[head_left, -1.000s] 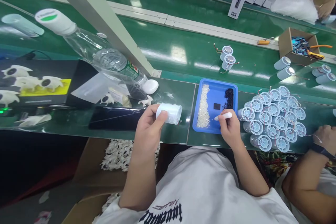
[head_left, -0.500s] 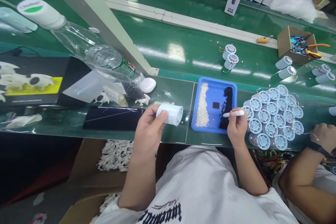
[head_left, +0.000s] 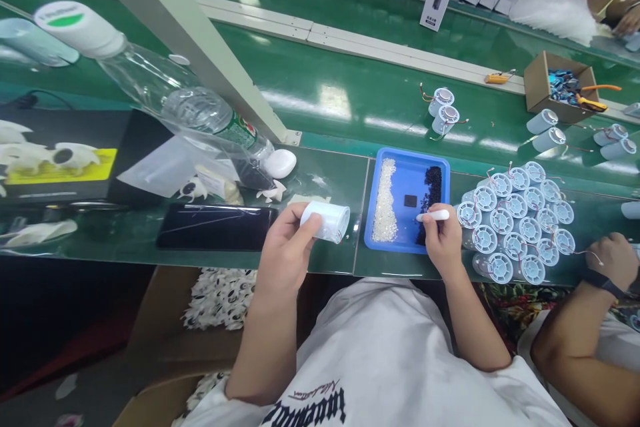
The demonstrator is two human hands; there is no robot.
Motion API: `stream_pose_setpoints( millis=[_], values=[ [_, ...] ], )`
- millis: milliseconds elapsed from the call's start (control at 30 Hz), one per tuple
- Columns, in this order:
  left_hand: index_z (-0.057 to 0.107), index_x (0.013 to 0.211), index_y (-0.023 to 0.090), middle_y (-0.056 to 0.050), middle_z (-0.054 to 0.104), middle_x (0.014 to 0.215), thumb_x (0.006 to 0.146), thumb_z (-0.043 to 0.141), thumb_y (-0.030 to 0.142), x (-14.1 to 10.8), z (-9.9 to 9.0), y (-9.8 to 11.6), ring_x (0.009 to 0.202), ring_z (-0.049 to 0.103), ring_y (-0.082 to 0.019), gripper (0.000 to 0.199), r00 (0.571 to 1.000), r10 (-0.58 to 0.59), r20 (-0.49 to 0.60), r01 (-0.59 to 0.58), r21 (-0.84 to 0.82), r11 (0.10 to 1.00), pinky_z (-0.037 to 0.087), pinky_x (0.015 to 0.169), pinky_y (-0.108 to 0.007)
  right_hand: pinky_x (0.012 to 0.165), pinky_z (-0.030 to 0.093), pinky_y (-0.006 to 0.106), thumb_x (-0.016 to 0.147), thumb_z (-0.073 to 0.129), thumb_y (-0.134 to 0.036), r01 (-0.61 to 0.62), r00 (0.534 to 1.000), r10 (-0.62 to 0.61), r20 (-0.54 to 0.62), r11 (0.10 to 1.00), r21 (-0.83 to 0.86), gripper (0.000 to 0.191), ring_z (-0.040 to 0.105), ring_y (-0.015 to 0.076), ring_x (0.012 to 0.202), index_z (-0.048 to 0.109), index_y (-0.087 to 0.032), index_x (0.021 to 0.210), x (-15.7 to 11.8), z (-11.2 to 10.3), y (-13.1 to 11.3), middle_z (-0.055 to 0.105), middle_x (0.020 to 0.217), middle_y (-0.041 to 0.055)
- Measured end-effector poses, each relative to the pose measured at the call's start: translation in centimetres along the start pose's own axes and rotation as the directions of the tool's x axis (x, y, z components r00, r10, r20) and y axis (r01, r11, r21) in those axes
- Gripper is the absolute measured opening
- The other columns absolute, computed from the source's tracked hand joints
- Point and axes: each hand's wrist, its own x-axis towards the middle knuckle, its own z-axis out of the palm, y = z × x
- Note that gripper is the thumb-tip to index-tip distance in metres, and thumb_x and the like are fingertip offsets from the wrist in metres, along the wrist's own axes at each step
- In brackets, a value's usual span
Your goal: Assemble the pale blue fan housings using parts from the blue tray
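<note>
Left of the tray, my left hand (head_left: 286,250) grips a light blue cylindrical housing (head_left: 330,221) on its side, its open end facing right with a bit of wire at the rim. My right hand (head_left: 443,240) pinches a white pen-like tool (head_left: 436,215) over the right part of a blue tray (head_left: 371,213); its tip points left. Inside the tray lie clear white bits (head_left: 385,213) along the left, black bits (head_left: 433,181) along the right and a small dark square (head_left: 411,201) between them. Whether the tool's tip carries anything is too small to tell.
Several light blue housings with wires (head_left: 520,213) stand grouped right of the tray. A co-worker's hand (head_left: 616,257) rests beyond them. A water bottle (head_left: 195,107), a black phone (head_left: 215,227) and a white case (head_left: 280,163) lie leftward; a cardboard box (head_left: 537,90) stands far right.
My right hand has moved a little left with the white tool, its tip now nearer the tray's middle. My left hand keeps the housing almost in place, shifted slightly right.
</note>
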Motion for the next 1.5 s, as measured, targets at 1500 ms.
stream_pose_setpoints(
  millis=[1500],
  values=[
    [0.056, 0.064, 0.018, 0.0, 0.059, 0.065, 0.06, 0.082, 0.042, -1.0, 0.0, 0.4, 0.059, 0.053, -0.013, 0.036, 0.998, -0.024, 0.062, 0.028, -0.062, 0.998, 0.045, 0.053, -0.023, 0.056, 0.047, 0.028, 0.088, 0.06, -0.052, -0.209, 0.965, 0.22, -0.145, 0.974, 0.084, 0.032, 0.059, 0.0148, 0.056, 0.049, -0.022, 0.084, 2.4, 0.6, -0.5, 0.057, 0.066, -0.0029]
  ],
)
